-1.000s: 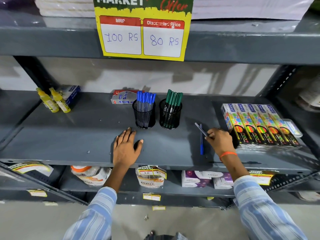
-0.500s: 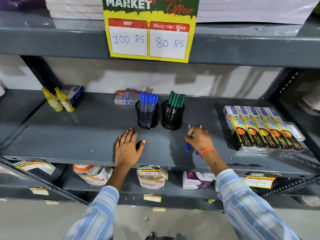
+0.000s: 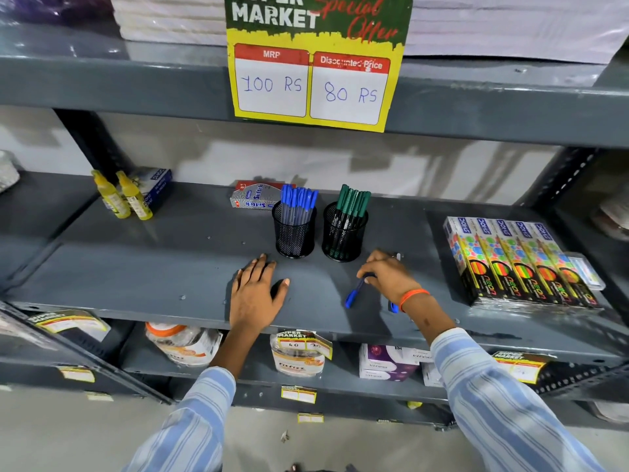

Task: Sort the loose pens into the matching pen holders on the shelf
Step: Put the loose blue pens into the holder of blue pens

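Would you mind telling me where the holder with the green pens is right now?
The green-pen holder stands mid-shelf, just right of the blue-pen holder and directly behind the right hand.

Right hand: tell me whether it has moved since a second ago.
Yes. The right hand has travelled leftward, away from the neon pencil boxes, and now sits just in front of the green-pen holder, gripping blue pens.

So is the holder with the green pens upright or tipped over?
Upright. The holder with the green pens stands on its base on the shelf, pens pointing up.
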Demonstrator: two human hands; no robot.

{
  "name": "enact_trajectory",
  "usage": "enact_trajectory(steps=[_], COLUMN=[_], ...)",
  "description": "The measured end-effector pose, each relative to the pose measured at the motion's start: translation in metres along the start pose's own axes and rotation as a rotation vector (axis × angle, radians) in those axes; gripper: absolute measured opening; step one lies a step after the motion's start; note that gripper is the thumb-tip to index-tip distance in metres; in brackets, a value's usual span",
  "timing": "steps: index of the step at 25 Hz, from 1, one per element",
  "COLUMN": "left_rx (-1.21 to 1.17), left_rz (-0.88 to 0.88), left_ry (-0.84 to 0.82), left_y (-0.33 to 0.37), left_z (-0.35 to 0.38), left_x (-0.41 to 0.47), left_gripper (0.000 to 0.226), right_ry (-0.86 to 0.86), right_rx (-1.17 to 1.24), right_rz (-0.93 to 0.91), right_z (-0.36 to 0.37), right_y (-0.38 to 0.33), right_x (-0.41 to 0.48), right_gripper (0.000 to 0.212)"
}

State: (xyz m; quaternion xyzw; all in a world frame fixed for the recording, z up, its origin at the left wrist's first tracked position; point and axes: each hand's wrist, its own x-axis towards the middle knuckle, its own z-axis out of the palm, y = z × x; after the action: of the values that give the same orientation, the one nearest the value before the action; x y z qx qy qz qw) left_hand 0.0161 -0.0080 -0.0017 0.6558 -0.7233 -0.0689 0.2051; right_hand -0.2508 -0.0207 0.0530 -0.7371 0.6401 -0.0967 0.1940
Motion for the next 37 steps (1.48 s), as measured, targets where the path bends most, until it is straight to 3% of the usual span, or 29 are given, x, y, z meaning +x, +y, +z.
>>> enact_trajectory(steps=[4,8,14,17,23,32,37], left_rx=[0.001,-0.004,0.032,0.053,0.056,0.056,0.037], left_rz=[0.002,-0.002,-0.004,0.001,-0.009,-0.004,0.006], left_ry=[0.021,0.007,-0.024,-0.036,-0.041,-0.041,-0.03], left_y=[0.0,0.001,0.0,0.0,0.0,-0.002,-0.002], left_z=[0.0,0.0,0.0,-0.001,0.0,0.001,0.0], left_x=[-0.001,-0.001,0.0,0.001,0.0,0.001,0.001], left_gripper=[0.05,0.049,0.054,0.055,0.055,0.055,0.054], right_ry=[0.02,0.225,0.56,0.688,0.53,0.507,0.509], right_rx=[0.042,0.251,0.652,0.743,0.616,0.603,0.624], right_rz=[-0.16,-0.213,-0.074,0.008,0.19,0.232,0.167], right_z=[0.002,-0.002,-0.029,-0.045,-0.028,-0.027,-0.03], right_y=[-0.013,-0.039,-0.092,-0.11,-0.123,-0.124,-0.103], right_x=[-0.001,-0.004,0.018,0.041,0.065,0.061,0.026], right_gripper=[0.017,0.01,0.006,0.002,0.012,0.015,0.012])
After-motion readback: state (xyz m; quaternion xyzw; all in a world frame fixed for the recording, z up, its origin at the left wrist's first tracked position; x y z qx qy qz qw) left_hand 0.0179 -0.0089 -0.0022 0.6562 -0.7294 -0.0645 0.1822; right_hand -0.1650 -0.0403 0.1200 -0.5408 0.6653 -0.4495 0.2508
